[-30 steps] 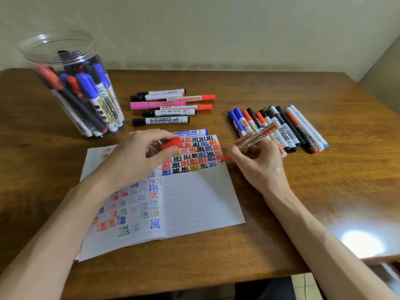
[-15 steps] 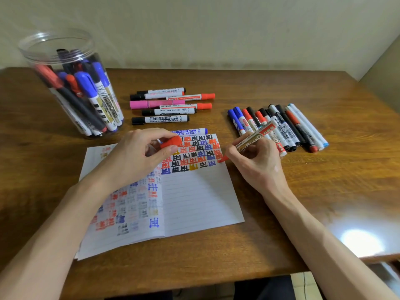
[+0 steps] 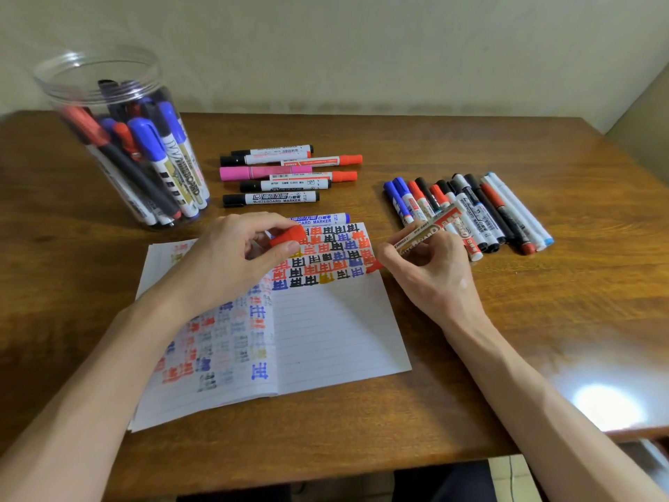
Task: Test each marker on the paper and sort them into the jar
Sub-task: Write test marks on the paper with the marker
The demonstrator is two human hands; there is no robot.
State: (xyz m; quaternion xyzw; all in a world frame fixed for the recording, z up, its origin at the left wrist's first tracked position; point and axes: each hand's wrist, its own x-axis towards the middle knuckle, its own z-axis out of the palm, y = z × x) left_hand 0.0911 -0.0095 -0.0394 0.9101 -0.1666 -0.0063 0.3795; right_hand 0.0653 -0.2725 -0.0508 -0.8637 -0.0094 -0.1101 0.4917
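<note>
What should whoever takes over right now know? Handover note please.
Left hand pinches the red cap.
Right hand holds the red marker, tip at the right edge of the paper, by the test marks.
Jar at back left, with many markers in it.
Done: rows of marks on the paper.
Left: cap and sort this marker, then handle the middle group and the right row. I cannot tell which is untested.

one jar (image 3: 65, 103), one notebook (image 3: 336, 331), one pink marker (image 3: 253, 172)
</note>
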